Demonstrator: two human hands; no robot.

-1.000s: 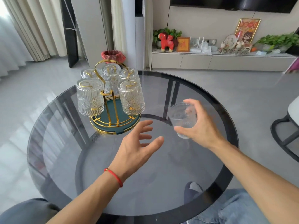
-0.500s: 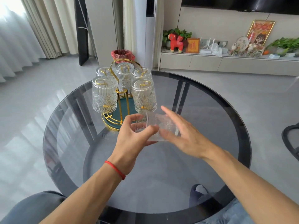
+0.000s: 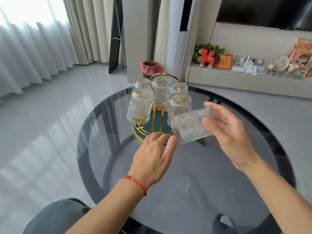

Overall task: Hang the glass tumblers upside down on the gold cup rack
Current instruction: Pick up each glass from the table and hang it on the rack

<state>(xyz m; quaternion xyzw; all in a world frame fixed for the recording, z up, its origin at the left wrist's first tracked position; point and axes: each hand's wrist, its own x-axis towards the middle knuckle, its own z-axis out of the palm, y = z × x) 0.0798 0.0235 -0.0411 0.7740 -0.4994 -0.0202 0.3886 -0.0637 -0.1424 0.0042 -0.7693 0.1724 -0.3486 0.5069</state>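
Glass tumbler (image 3: 189,127), embossed, rigid, probably slick, breakable: held tilted at frame centre beside the gold cup rack (image 3: 157,115), right hand (image 3: 231,135) pinching its right end, left hand (image 3: 152,154) loose-fingered, touching its lower edge; best gripped round the ribbed wall.

surface: round dark glass table (image 3: 219,166) | on it: gold cup rack (image 3: 157,115)

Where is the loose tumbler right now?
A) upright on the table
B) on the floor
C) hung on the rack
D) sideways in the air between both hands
D: the tumbler lies tilted sideways above the table, with the right hand gripping one end and the left hand touching the other.
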